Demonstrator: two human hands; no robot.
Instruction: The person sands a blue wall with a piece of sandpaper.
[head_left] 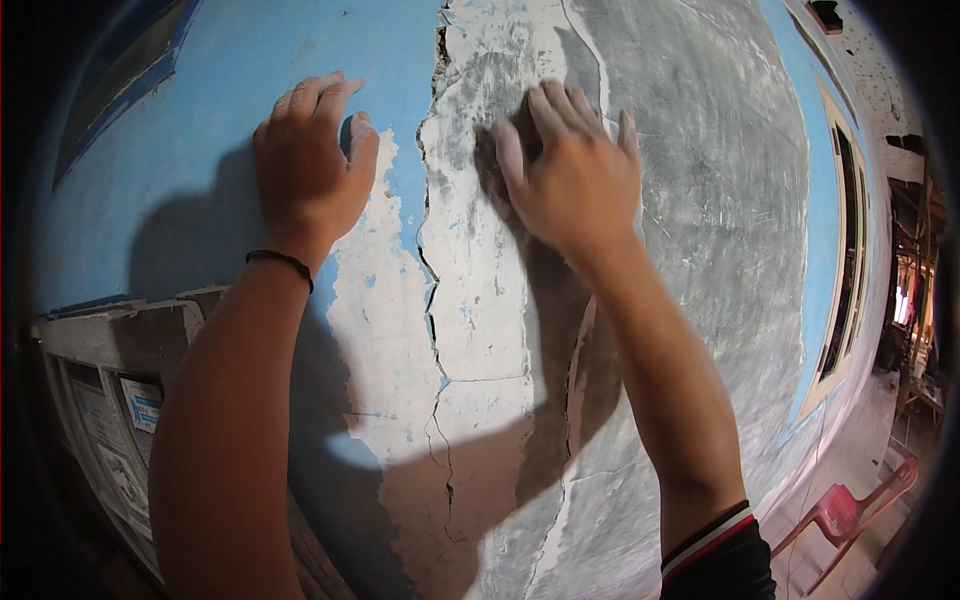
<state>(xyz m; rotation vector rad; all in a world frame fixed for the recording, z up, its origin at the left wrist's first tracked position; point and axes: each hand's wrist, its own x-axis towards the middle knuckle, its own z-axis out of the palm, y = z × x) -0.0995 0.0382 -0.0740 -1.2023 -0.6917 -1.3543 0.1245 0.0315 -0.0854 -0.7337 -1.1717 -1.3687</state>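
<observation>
My left hand [315, 155] is up at the blue part of a wall [230, 60], its fingers bent and its thumb apart, with nothing visible in it. A black band circles that wrist. My right hand [575, 170] is spread over the border of a bare whitish strip [480, 300] and a grey plastered area [715, 200]. Its fingertips look pale with dust, and no tool shows in it. Between the hands a jagged dark crack [430, 265] runs down the wall. A thinner crack [573, 385] descends below my right hand. Whether the palms press the wall is hidden.
A framed, glazed panel [120, 400] stands against the wall at lower left. On the right are a pale-framed window opening [845, 250] and a red plastic chair [845, 510] on the floor. A dark-framed opening [125, 85] is at upper left.
</observation>
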